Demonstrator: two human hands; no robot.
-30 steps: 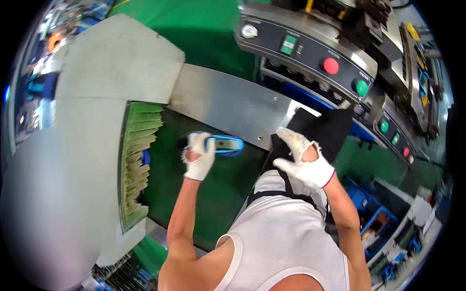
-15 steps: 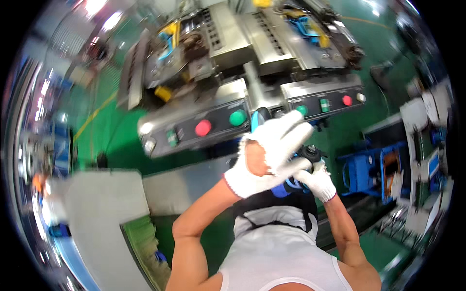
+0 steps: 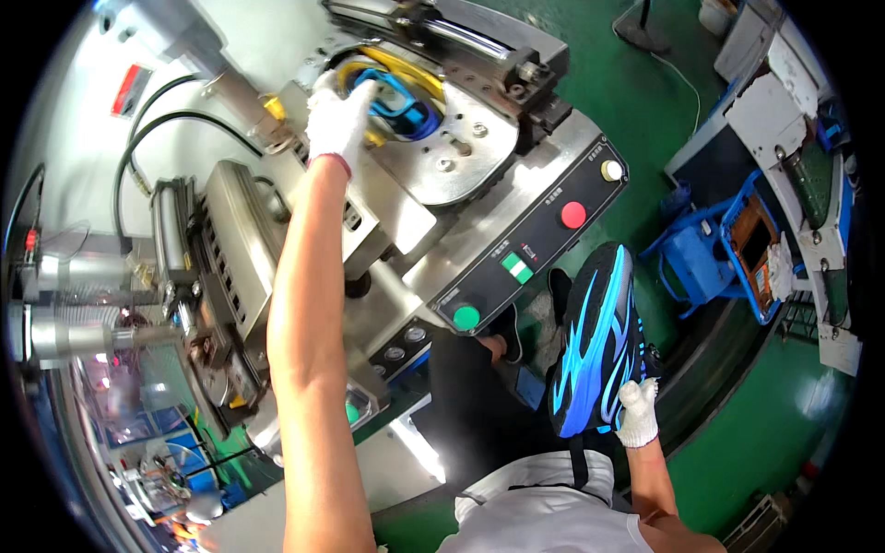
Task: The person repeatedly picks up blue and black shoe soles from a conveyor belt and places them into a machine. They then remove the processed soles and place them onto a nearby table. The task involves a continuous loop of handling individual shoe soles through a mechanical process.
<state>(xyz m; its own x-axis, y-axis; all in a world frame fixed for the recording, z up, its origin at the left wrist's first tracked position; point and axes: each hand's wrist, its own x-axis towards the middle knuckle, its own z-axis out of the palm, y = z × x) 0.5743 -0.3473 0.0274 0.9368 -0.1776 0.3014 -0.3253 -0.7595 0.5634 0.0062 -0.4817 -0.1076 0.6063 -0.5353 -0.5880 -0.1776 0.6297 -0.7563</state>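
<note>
My right hand (image 3: 638,415), in a white knit glove, grips a black shoe (image 3: 595,346) with bright blue and violet streaks. The shoe hangs beside the machine's front, its patterned side showing. My left hand (image 3: 336,120), also gloved, reaches over the machine (image 3: 406,180). Its fingers and thumb close on the edge of a blue and black shoe piece (image 3: 401,106) seated in the machine's rounded metal plate (image 3: 433,175). Yellow parts (image 3: 401,66) curve around that piece. My fingertips there are slightly blurred and partly hidden.
The control panel has a red button (image 3: 573,215), a green button (image 3: 466,318) and a white knob (image 3: 611,170). Black hoses (image 3: 175,118) arch at the machine's left. A blue chair (image 3: 687,253) and a workbench (image 3: 784,129) stand to the right on the green floor.
My view has turned and come closer to the machine's right station. My left hand has left the shoe in my right hand and reached to the shoe piece in the machine.
</note>
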